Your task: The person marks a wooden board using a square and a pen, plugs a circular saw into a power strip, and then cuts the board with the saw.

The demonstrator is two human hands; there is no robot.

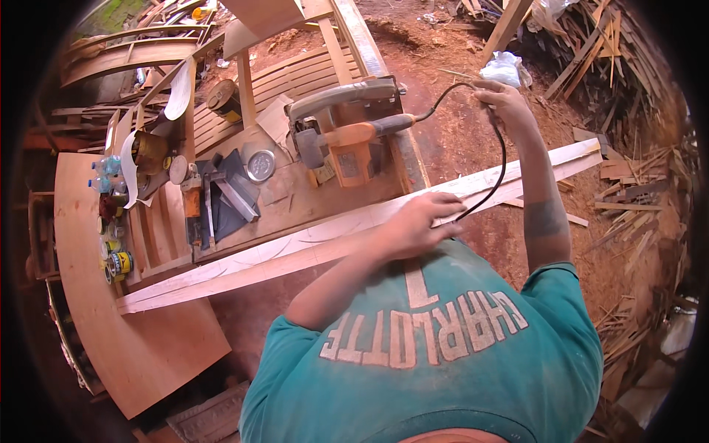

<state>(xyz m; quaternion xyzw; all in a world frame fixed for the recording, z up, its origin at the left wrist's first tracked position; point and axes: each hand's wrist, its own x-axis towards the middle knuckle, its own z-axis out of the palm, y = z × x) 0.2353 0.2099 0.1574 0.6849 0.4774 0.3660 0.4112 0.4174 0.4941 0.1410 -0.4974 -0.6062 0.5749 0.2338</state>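
My right hand (502, 103) is raised at the right, its fingers closed round the black power cord (504, 159) of a circular saw. My left hand (422, 224) lies over a long pale wooden plank (310, 238), fingers stretched out and thumb apart. From the right hand the cord bends down to the left hand's fingertips, where its further run is hidden. The orange and grey circular saw (351, 133) rests on a wooden bench (295, 210) beyond the plank. Curved lines are marked along the plank, which slants across in front of my body.
Left on the bench are a round metal lid (261, 165), a dark folded sheet (233, 192) and hand tools. Tins (118, 263) and small bottles (108, 165) stand by a wide wooden panel (133, 347). Wood offcuts (628, 184) and sawdust cover the ground at the right.
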